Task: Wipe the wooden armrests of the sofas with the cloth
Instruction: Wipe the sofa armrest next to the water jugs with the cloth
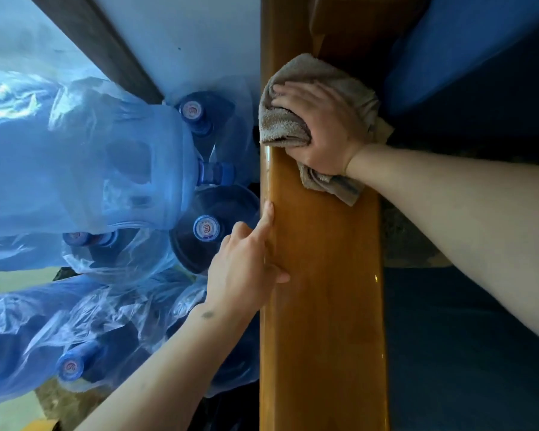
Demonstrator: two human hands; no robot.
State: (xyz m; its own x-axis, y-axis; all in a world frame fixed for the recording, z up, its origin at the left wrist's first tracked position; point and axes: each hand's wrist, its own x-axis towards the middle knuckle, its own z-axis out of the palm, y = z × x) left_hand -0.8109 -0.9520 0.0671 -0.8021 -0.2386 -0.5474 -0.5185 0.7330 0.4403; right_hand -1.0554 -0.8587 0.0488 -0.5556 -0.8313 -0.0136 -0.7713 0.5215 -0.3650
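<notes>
- Pressed flat under the right hand (321,126) is the cloth (293,98); the fingers lie spread across the bunched terry, with the thumb tucked at its near edge, so the cloth is held down rather than clenched.
- Cloth position is recorded as the far half of the wooden armrest (321,306), reaching its left edge; a loose tail is seen trailing below the wrist.
- Left hand (246,269) is set against the armrest's left edge, index finger extended along the rim and thumb resting on the top face. Nothing is held in it.
- Armrest surface nearer the camera is glossy and uncovered; whether it has been wiped cannot be told.
- Blue sofa cushion (467,51) is noted to the right of the armrest; water bottles (122,169) wrapped in clear plastic are stacked just beside it on the left.
- Risk, judged: with only palm pressure applied, the cloth could slip or unbunch on the slick varnish and leave streaks of unwiped wood.
- Risk, judged: a stroke carried past the left edge could knock the bottles or snag their plastic wrap.
- Risk, judged: the trailing tail could be dragged under the wrist.
</notes>
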